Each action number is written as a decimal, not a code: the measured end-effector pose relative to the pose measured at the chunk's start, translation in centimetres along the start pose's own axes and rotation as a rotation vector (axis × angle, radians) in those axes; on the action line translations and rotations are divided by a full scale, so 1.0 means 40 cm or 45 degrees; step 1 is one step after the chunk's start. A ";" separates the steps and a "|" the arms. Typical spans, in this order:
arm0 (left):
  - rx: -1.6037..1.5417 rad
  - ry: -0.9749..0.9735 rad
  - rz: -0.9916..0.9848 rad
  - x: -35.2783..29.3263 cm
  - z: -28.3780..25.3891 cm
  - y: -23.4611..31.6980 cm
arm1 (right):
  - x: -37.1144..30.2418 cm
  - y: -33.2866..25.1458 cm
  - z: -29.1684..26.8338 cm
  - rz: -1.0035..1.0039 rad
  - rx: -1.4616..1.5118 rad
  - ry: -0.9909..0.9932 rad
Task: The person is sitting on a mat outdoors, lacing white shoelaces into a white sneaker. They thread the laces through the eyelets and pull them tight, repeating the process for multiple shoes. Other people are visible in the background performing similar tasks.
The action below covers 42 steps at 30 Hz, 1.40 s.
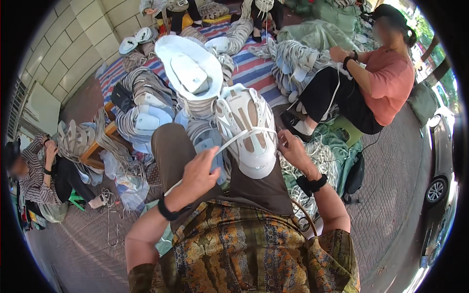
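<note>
- At the middle of the head view, a white shoe [243,119] with tan mesh panels lies over the right thigh [254,193], its long axis running from between eleven and twelve o'clock to between five and six, the rounded white end toward the body.
- From the left hand [198,171], the shoe is at two o'clock, a little apart; that grip pinches a white lace [233,140], which slants up and crosses the shoe's middle.
- From the right hand [294,149], the shoe is at ten o'clock. This hand is the nearer, its curled fingertips at the shoe's right edge; whether they pinch the lace, I cannot tell.
- At the shoe's eleven o'clock, a tall stack of white pieces [212,88] stands close, crowding that side; the left knee [171,139] rises at nine.
- At four o'clock, a heap of tangled laces [325,163] lies near the right forearm.
- Farther out are a striped mat [251,75] at twelve, a co-worker in pink [393,83] at two and another in stripes [36,176] near nine.
</note>
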<state>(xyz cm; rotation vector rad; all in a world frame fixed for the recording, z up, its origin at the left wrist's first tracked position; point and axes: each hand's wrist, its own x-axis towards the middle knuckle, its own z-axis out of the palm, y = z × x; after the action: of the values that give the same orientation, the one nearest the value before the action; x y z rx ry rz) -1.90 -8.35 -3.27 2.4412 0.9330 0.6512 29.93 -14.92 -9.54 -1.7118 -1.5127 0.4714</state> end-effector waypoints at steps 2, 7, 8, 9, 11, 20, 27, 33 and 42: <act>0.048 -0.085 -0.021 0.029 0.034 -0.006 | -0.019 -0.013 -0.034 0.094 -0.042 -0.189; 0.258 -0.170 0.018 0.012 0.052 -0.032 | -0.066 0.011 -0.063 -0.017 -0.004 -0.157; 0.295 -0.155 0.042 0.002 0.044 -0.036 | -0.073 0.007 -0.058 -0.022 0.024 -0.044; 0.336 -0.134 0.079 0.003 0.028 -0.039 | -0.070 -0.004 -0.053 -0.004 0.086 -0.007; 0.426 -0.099 0.114 0.002 -0.001 -0.046 | -0.061 -0.028 -0.032 0.024 0.213 0.063; 0.627 0.118 -0.005 -0.085 -0.157 -0.097 | -0.031 -0.038 -0.029 0.178 0.376 -0.178; 1.000 0.069 -0.315 -0.254 -0.275 -0.241 | -0.109 0.094 -0.110 -0.168 -0.871 0.065; 1.081 0.095 -0.629 -0.460 -0.337 -0.388 | -0.169 0.147 -0.310 -0.073 -1.061 0.294; 1.222 -0.114 -0.515 -0.688 -0.362 -0.665 | -0.509 0.537 -0.602 0.152 -1.364 0.473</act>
<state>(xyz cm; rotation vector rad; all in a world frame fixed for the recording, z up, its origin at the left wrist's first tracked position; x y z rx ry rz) -41.40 -6.38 -13.86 2.8343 1.9600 -0.1093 56.94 -41.29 -15.20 -2.4888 -1.4593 -0.7231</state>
